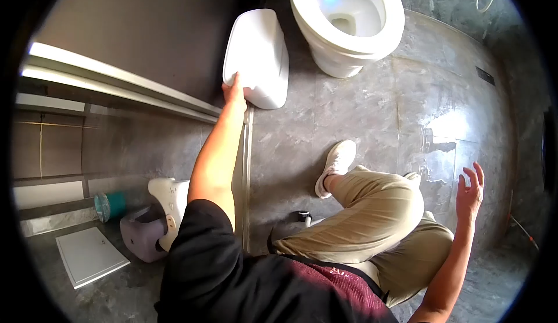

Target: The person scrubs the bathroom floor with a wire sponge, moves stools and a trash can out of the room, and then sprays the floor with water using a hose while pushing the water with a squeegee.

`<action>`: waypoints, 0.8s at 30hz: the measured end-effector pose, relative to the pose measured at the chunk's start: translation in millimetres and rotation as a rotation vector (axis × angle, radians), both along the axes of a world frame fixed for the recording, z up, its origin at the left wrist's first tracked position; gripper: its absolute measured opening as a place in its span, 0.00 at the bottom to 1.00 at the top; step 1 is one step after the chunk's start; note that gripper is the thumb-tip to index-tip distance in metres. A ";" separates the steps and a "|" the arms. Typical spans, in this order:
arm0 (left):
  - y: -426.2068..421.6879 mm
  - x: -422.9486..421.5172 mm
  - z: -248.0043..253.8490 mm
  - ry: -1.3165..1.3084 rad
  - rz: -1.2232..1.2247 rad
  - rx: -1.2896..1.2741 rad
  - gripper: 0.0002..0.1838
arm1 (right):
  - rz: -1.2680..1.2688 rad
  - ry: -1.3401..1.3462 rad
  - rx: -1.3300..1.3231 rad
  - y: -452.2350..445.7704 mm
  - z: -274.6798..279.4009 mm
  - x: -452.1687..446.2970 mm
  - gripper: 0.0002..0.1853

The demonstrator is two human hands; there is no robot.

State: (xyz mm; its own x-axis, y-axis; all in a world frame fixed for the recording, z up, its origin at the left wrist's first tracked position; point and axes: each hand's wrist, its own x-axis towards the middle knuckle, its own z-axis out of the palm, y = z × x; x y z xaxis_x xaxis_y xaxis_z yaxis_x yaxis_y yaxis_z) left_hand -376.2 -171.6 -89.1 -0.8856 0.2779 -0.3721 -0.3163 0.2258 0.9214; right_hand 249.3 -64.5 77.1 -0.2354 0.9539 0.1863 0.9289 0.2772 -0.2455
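My left hand (234, 92) reaches forward to the near end of a white lidded trash bin (258, 50). One digit lies over the lid's edge and the rest wrap its side, partly hidden, so the hand is closed on the bin. The bin stands on the grey floor between the dark door panel and the toilet (325, 44). Out at the right, above the wet-looking tiles, my right hand (469, 194) is raised with its fingers apart and slightly curled; nothing is in it.
A dark door panel (145, 27) and metal threshold (246, 178) border the left. Beyond them are a teal bin (115, 205), a purple-grey plastic item (139, 236) and a white board (92, 256). A floor drain (485, 75) lies at the right.
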 end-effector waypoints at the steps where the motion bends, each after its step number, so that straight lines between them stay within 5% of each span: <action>1: 4.3 19.5 22.6 -0.047 0.052 -0.003 0.42 | -0.019 0.029 -0.029 4.0 -0.2 5.1 0.10; 7: 18.8 45.6 -6.5 0.291 0.089 0.116 0.32 | -0.029 0.085 -0.117 18.0 -6.2 10.6 0.09; 15: 23.0 59.7 -4.8 0.234 0.134 -0.127 0.40 | 0.072 0.131 -0.183 23.9 -0.6 -33.4 0.10; 19: 8.2 40.3 -5.2 0.165 0.031 0.036 0.45 | 0.170 0.173 -0.308 23.3 -1.7 -60.0 0.10; 24: -17.1 18.4 4.3 0.085 -0.107 0.033 0.46 | 0.556 0.052 -0.464 15.8 -36.8 -120.2 0.14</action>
State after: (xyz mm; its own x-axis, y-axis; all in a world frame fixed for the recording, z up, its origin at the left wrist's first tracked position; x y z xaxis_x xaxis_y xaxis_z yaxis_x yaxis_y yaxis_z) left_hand -357.8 -188.7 -84.8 -0.8783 0.3832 -0.2858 -0.2122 0.2232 0.9514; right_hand 129.1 -48.7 40.3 -0.7108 0.6789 -0.1841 0.6644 0.5619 -0.4928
